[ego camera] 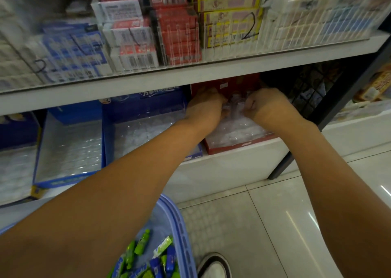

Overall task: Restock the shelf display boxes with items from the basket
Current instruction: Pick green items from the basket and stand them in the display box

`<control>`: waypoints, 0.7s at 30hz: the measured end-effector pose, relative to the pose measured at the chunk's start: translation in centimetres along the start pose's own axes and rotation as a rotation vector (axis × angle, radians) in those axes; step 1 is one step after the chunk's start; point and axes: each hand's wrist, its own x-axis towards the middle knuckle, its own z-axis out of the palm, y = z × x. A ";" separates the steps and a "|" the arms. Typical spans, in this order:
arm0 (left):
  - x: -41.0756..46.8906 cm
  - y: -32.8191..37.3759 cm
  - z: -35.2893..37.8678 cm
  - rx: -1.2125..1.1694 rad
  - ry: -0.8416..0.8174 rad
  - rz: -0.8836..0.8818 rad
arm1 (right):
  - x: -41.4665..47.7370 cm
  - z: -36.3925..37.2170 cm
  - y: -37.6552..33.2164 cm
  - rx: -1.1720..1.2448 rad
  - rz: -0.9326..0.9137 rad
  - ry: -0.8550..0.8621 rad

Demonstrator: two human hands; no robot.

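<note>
The grip of the left hand (204, 108) is hidden beneath the shelf (190, 74) among blurred clear packets (239, 129).

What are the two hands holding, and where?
Both the left hand and right hand grip clear plastic packets in the red box; which part is blurred.

The red display box (232, 145) stands on the low shelf, open on top and filled with clear packets (239, 129). Just left of it stands a blue display box (106, 133), which also holds clear packets. The light-blue basket (182, 231) below holds green and blue packets (143, 241).
</note>
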 end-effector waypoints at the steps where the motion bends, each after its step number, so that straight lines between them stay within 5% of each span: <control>1: -0.6 0.1 -0.5 -0.035 -0.025 -0.026 | -0.9 -1.0 -1.2 -0.031 -0.025 -0.017; 6: -10.8 -3.5 -3.4 -0.193 0.230 0.058 | -8.0 -3.3 -7.7 -0.070 -0.362 -0.182; 9: -19.9 -8.2 -3.6 -0.261 0.262 -0.073 | -11.7 -0.7 -11.8 -0.051 -0.529 -0.370; 12: -27.1 -13.6 -1.4 -0.235 0.042 -0.323 | -13.8 4.1 -16.4 -0.011 -0.670 -0.555; 16: -34.1 -20.5 3.5 -0.130 -0.470 -0.587 | -14.9 13.1 -21.1 -0.141 -0.699 -0.721; 21: -39.4 -24.3 7.7 -0.067 -0.757 -0.532 | -13.9 22.6 -22.2 -0.199 -0.492 -0.828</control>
